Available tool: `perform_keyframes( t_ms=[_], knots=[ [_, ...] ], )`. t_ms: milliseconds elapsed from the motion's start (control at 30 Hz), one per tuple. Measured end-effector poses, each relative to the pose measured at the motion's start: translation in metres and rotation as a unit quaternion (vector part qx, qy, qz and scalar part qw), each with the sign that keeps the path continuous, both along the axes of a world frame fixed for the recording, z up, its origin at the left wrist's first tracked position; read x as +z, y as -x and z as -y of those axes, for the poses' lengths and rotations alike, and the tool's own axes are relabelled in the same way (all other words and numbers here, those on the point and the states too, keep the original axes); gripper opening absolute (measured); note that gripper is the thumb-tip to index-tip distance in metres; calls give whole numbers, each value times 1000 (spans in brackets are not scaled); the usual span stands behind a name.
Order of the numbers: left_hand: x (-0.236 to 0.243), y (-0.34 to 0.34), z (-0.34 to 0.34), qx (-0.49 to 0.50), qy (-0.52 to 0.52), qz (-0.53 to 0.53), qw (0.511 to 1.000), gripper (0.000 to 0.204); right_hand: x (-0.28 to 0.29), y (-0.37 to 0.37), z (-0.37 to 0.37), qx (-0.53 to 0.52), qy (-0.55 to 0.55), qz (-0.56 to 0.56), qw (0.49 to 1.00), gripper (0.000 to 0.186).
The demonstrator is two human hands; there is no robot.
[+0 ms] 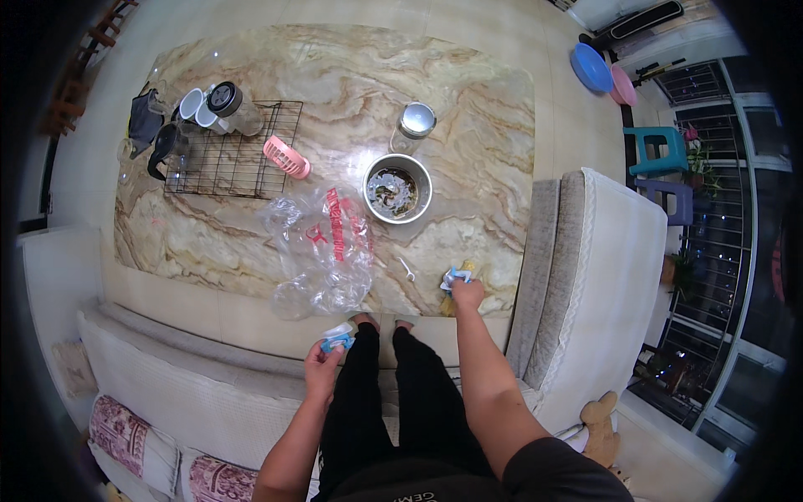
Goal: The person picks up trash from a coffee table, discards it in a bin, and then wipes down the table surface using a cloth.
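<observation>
My left hand (pixel 319 366) is closed on a small blue-and-white soft packet (pixel 338 340), held off the table's near edge, beside my leg. Over the table's near right corner, my right hand (pixel 468 294) has its fingers closed on a crumpled blue-and-white wrapper (pixel 452 276). Yellowish scraps (pixel 468 268) show around those fingers; what they are I cannot make out. A small white wrench-shaped piece (pixel 407 268) lies left of my right hand. Between the two hands and farther left spreads a crumpled clear plastic bag (pixel 314 251) with red print.
On the marble-patterned table (pixel 468 100) stand a metal pot (pixel 365 180) with dark liquid and a silver-lidded jar (pixel 417 121). A pink slotted holder (pixel 287 156) touches a black wire rack (pixel 226 159) bearing white mugs (pixel 191 103) and a black-lidded jar (pixel 244 117). Sofas (pixel 598 251) border the right and near sides.
</observation>
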State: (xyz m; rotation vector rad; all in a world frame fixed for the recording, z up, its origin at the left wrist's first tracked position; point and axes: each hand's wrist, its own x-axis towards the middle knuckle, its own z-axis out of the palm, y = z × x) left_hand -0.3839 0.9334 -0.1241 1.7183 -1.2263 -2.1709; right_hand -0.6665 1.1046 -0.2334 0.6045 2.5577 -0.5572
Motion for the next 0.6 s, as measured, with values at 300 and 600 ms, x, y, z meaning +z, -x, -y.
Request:
perform_keyframes(
  t_ms=[300,600],
  knots=[
    [18,24,-27,28,-12,-17,999,21,2,11,-28,15,18,-1,1000,39],
    [48,36,-45,51,17,-43,998,19,65,24,-66,-108,367,104,918,27]
  ],
)
